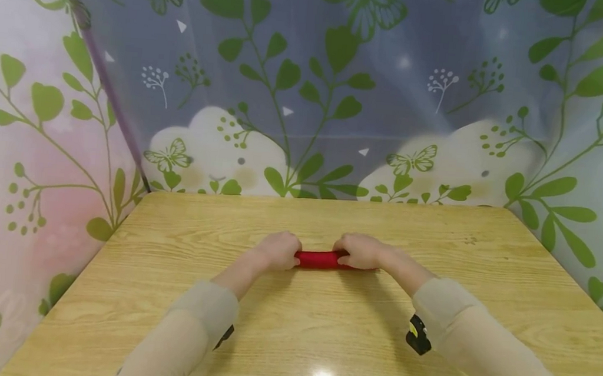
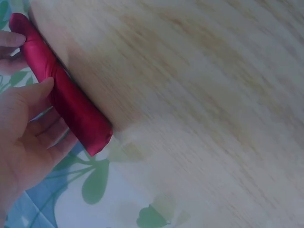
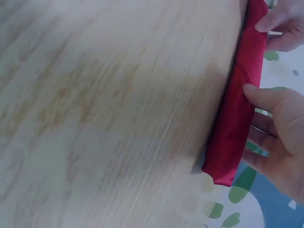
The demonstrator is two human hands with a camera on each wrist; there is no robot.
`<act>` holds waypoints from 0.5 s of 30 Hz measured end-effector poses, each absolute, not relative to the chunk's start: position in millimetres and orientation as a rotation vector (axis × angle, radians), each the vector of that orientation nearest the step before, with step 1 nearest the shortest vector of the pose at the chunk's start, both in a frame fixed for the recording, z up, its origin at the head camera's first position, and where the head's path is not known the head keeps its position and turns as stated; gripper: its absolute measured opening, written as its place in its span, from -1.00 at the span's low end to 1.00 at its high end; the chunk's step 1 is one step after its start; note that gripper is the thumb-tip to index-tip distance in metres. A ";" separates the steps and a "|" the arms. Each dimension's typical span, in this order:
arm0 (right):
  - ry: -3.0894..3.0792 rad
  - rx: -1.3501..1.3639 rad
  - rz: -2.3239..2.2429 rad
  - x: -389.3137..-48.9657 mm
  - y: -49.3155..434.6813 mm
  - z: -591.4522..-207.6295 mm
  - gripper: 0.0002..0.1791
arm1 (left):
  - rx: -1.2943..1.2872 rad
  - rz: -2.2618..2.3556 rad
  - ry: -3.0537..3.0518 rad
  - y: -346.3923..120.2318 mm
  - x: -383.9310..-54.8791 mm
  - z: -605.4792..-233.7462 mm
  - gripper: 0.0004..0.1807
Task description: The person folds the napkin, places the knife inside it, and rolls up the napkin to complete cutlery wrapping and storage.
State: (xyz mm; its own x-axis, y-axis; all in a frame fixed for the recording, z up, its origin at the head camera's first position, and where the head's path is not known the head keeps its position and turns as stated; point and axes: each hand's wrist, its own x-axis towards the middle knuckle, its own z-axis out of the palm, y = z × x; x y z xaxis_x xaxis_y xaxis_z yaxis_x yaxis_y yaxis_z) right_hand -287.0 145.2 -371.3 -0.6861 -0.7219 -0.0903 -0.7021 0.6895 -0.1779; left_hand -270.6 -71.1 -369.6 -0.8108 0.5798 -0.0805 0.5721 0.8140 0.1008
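A shiny red cloth [image 1: 319, 260], rolled into a narrow tube, lies crosswise low over the wooden table. My left hand [image 1: 279, 251] grips its left part, thumb on the near side and fingers behind. Toward the other end my right hand [image 1: 362, 252] holds it the same way. In the left wrist view, the red roll [image 2: 78, 111] shows smooth satin and a flat, folded end past the left hand [image 2: 23, 128]. The right wrist view shows a slanting fold line across the roll [image 3: 228, 128] near the right thumb; the fingers of the right hand [image 3: 280, 128] are partly hidden behind it.
The light wood-grain table [image 1: 291, 323] reaches back to a blue curtain [image 1: 309, 94] printed with leaves and butterflies. Patterned curtains also stand at the left [image 1: 44, 150] and right [image 1: 600, 176] sides. A black wrist device [image 1: 418, 336] hangs below the right sleeve.
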 end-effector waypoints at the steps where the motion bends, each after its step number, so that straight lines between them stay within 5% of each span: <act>1: 2.765 -1.180 -0.160 -286.2 145.1 -371.9 -0.74 | 0.917 0.107 2.891 -71.3 -270.5 -370.0 -0.89; 15: 2.818 -1.247 -0.067 -284.3 143.9 -375.6 -0.77 | 0.917 -0.133 2.971 -80.4 -271.1 -379.9 -0.71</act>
State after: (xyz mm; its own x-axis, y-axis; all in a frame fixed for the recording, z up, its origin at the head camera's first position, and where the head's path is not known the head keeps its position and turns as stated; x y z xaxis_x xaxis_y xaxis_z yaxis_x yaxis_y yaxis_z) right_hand -284.3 143.9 -375.6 -0.6711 -0.7405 -0.0368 -0.7379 0.6719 -0.0639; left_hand -271.1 -80.4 -379.9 -0.8260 0.5611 -0.0528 0.5636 0.8228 -0.0729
